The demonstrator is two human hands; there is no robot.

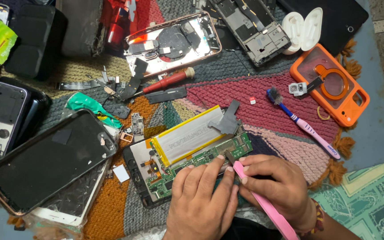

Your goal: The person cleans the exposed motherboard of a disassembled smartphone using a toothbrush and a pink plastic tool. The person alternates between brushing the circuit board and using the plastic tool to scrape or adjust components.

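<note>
— Pink plastic, that tool [263,202]: the right hand [276,186] is closed round it like a pen, its tip down at the lower edge of the green circuit board [205,160].

— And the left hand [203,195]?

— It holds nothing; its fingers press flat on the same board, steadying the opened device [178,155] on the woven mat [263,95].

— How far along does it look?

— The back is already off, I'd judge: the silver battery [190,135] with its yellow edge lies bare, and so does the board. Both are in place in the frame, though, so lifting parts out seems left to do (whether the tip has freed anything, I cannot tell).

— Other bits nearby?

— A red-handled screwdriver [167,81] above, a toothbrush [305,125] to the right, an orange phone case [334,86] beyond it, a dark phone back cover [45,162] to the left.
</note>
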